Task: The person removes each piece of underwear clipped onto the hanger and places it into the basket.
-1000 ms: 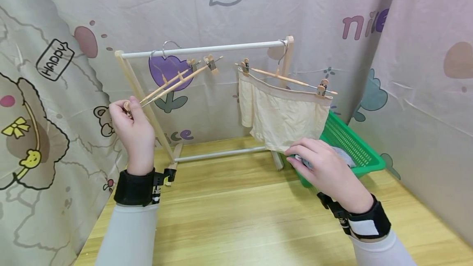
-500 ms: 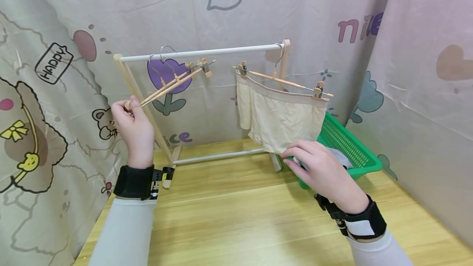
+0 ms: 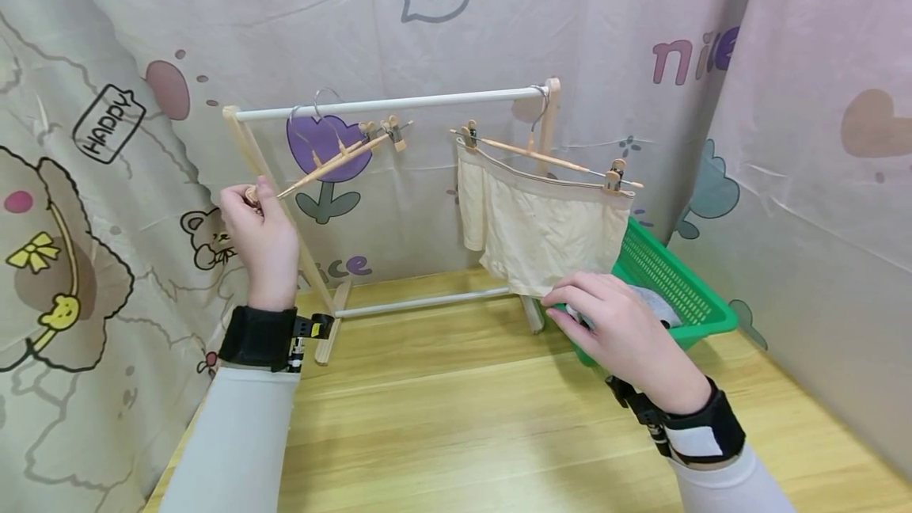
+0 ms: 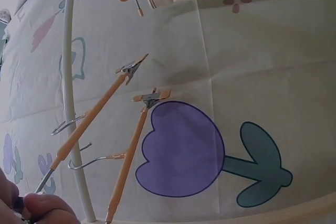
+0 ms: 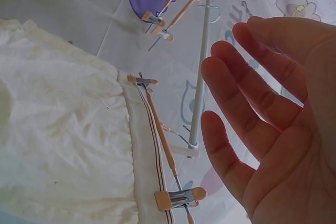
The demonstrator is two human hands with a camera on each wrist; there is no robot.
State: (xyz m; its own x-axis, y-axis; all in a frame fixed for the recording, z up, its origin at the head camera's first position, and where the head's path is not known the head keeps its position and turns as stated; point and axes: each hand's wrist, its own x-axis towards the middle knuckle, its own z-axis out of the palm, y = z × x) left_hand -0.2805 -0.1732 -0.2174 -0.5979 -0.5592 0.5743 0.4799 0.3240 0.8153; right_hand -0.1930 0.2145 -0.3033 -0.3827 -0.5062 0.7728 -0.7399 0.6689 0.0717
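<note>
Cream shorts point(image 3: 543, 224), green basket point(image 3: 677, 285), cartoon-printed beige curtain point(image 3: 107, 141).

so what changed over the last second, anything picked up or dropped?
Little. The left hand keeps pinching the end of an empty wooden clip hanger on the white rail. The right hand stays open by the green plastic basket. Nothing taken or released.
</note>
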